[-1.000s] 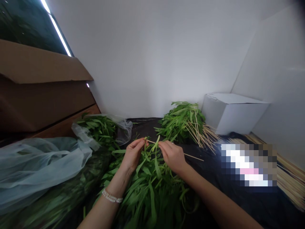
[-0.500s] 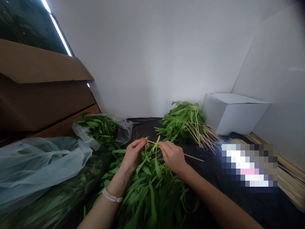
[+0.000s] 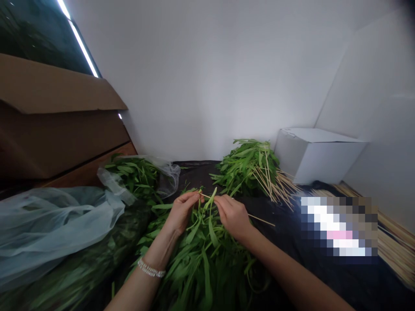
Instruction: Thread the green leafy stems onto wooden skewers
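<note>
A thin bamboo skewer (image 3: 262,220) slants between my hands, its rear end sticking out to the right below my right hand. My right hand (image 3: 234,217) is closed on the skewer beside a pale green stem (image 3: 212,196) that sits across it. With thumb and fingers pinched, my left hand (image 3: 183,211) holds a leafy green stem at the skewer's left tip; the exact grip is partly hidden. Long narrow leaves hang down from the stems. Below both hands spreads a large heap of leafy greens (image 3: 201,268).
Behind lies a bunch of greens on skewers (image 3: 248,164), skewer ends toward the right. A white box (image 3: 330,160) stands against the wall. Bundled sticks (image 3: 395,246) lie at right. Plastic bags (image 3: 65,216) of greens and a cardboard box (image 3: 58,138) are at left.
Both hands stay almost in place, with the skewer still between them. The skewer's rear end has dipped slightly.
</note>
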### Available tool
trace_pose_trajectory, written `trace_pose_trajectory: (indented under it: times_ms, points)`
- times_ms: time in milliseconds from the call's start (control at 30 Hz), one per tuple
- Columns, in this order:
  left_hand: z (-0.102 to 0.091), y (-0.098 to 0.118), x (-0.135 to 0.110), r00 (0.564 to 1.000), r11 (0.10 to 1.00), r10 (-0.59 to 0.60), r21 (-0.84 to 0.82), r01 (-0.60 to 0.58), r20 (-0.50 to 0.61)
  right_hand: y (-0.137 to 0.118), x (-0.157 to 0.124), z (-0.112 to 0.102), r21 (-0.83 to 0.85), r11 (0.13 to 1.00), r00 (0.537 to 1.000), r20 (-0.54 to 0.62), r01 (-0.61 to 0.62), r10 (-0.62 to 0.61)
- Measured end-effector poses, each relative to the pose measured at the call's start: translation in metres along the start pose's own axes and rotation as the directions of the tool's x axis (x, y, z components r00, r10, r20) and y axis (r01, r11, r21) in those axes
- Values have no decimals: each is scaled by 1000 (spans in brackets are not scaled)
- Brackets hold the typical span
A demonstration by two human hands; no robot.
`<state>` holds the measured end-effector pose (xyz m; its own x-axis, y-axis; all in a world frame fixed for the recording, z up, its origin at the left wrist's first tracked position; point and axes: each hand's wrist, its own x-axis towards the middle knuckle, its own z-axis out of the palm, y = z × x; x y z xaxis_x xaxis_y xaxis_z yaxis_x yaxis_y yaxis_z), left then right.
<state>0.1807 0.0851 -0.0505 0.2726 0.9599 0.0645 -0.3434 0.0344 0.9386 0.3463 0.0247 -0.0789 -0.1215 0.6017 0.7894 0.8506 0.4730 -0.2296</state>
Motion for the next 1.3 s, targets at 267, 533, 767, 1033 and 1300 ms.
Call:
trace_pose_trajectory:
  times_ms: [267, 533, 767, 1033, 1300]
  points:
    - [5, -5, -7, 995, 993, -88, 89, 83, 55, -4, -2, 2, 28, 999, 1000, 18, 16, -16]
    - [3, -3, -4, 1000, 998, 1, 69, -1, 6, 5, 4, -4, -65, 997, 999, 7, 32, -32]
    - [7, -2, -6, 971, 922, 235, 305, -238, 47, 40, 19, -27, 67, 902, 873, -229, -427, 431]
    - [8, 0, -17, 794, 463, 132, 671, -579, 594, 60, 23, -37, 165, 859, 798, -320, -485, 511]
    - [2, 0, -12, 815, 637, 70, 603, -480, 575, 59, 21, -31, 205, 872, 812, -320, -444, 489]
